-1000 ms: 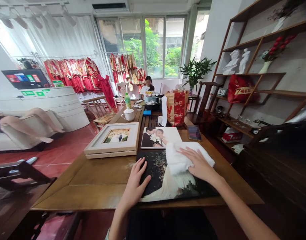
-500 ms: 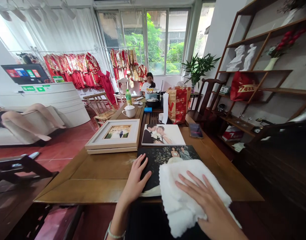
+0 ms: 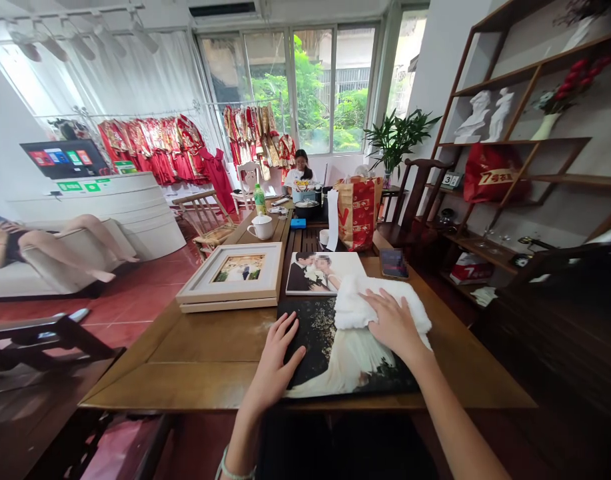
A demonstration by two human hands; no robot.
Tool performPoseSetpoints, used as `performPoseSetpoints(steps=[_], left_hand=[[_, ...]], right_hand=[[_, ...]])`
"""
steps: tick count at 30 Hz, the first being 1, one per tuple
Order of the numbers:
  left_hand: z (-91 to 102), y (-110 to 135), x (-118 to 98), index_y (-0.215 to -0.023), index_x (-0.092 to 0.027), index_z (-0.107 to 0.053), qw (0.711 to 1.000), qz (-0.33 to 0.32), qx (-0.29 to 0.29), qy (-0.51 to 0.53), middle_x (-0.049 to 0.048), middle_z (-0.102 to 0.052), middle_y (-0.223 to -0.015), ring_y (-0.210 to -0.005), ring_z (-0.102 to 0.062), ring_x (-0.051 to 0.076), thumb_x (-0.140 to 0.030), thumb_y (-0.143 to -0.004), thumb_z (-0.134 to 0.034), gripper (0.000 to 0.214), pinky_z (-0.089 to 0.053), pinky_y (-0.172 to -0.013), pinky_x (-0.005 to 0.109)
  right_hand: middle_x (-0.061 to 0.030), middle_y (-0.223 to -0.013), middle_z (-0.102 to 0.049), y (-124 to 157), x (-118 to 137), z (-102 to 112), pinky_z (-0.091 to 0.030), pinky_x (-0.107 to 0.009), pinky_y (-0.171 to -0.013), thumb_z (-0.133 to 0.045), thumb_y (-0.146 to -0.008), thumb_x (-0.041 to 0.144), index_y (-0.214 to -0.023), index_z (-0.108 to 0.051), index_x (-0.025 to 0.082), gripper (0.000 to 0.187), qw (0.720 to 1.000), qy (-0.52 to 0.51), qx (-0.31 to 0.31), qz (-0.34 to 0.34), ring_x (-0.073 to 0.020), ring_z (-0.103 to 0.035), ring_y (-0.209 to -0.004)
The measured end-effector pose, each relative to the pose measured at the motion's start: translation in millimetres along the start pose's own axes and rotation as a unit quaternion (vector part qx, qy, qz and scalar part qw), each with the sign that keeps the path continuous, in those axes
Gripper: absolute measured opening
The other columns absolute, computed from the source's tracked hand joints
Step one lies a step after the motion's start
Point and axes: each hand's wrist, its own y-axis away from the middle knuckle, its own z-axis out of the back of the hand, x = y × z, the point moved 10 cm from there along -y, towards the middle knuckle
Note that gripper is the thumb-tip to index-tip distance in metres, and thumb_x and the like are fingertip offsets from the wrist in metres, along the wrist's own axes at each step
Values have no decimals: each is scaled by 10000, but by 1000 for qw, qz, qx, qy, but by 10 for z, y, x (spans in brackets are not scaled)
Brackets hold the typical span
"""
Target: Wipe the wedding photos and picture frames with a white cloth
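Dark-background wedding photo panel (image 3: pixel 308 353) lies flat on the near edge of the wooden table (image 3: pixel 195 383); it serves as landmark for all positions below. Its long side appears to run left to right across the wearer, though foreshortening and a covered far right corner leave this uncertain.

Left hand (image 3: pixel 276 360): on the panel's left edge, fingers spread and extended, pointing away from the body, thumb angled inward over the dark surface. Grasps nothing; contact is from above.

Right hand (image 3: pixel 392 323): over the panel's far right part, splayed on top of a white fluffy cloth (image 3: pixel 352 310). No fold visibly pinched; thumb underside hidden, so a slight hold cannot be excluded.

Key relation: cloth sits between right palm and panel. From that palm, most of the uncovered panel extends left and toward the body. Right hand is nearer the covered far corner; left hand is nearer the left edge. Cloth's far side overlaps, in view, the white couple photo panel (image 3: pixel 305 270) just beyond; touching or not, cannot tell.

Also noted: framed photo (image 3: pixel 238 269) atop a second frame, beyond and left of the panel; smartphone (image 3: pixel 394 264), screen blurred, beyond and right.
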Motion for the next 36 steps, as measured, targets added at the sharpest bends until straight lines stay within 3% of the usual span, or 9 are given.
performPoseSetpoints(steps=[7, 9, 12, 17, 20, 31, 36], left_hand=[[-2, -25, -11, -1360, -264, -435, 1000, -8, 1, 10, 65, -372, -1477, -1398, -237, 245, -289, -899, -494, 465, -199, -1134, 512], [-12, -43, -28, -1357, -263, -439, 1000, -12, 7, 17, 63, -377, -1474, -1400, -234, 241, -286, -896, -498, 465, -199, -1136, 505], [-18, -64, -58, -1346, -266, -455, 999, -21, 10, 26, 61, -391, -1467, -1399, -239, 240, -281, -891, -506, 459, -206, -1134, 503], [-20, -78, -59, -1333, -266, -471, 999, -20, 10, 41, 60, -421, -1449, -1395, -251, 243, -271, -880, -522, 456, -218, -1127, 520], [6, -94, -38, -1306, -263, -502, 998, -13, 1, 57, 64, -448, -1430, -1388, -271, 244, -261, -861, -551, 447, -221, -1125, 524], [75, -137, -23, -1254, -260, -549, 992, -11, -39, 116, 63, -504, -1386, -1352, -355, 227, -234, -817, -602, 441, -251, -1124, 486], [47, -108, -20, -1271, -263, -531, 994, -22, -40, 98, 65, -498, -1390, -1351, -354, 232, -231, -840, -572, 434, -249, -1120, 503]], right_hand=[[80, -1449, -387, 1012, 242, -6, -111, -548, -1127, -405, -545, 11, -1371, -404, 350, 893, 995, -2, 20, 100, -219, -234, -1385], [103, -1443, -388, 1151, 213, 0, -120, -532, -1133, -398, -534, 26, -1370, -396, 378, 907, 993, -13, 44, 108, -204, -251, -1380], [86, -1426, -421, 1002, 76, 20, -148, -525, -1130, -401, -539, 37, -1347, -439, 359, 871, 995, -14, 56, 80, -208, -285, -1366], [-3, -1405, -466, 262, -36, 39, -186, -553, -1103, -426, -625, 53, -1314, -501, 252, 721, 999, -7, 7, 43, -254, -324, -1343], [-26, -1396, -479, 9, -40, -5, -179, -577, -1090, -433, -659, 60, -1311, -504, 224, 676, 999, -8, -10, 39, -277, -330, -1334], [-12, -1419, -452, 50, -63, -31, -143, -579, -1089, -429, -625, 43, -1337, -469, 266, 747, 999, -12, -10, 51, -255, -292, -1352], [25, -1443, -412, 412, 238, -14, -88, -559, -1117, -404, -544, 31, -1345, -460, 293, 844, 992, -47, 41, 105, -227, -236, -1380]])
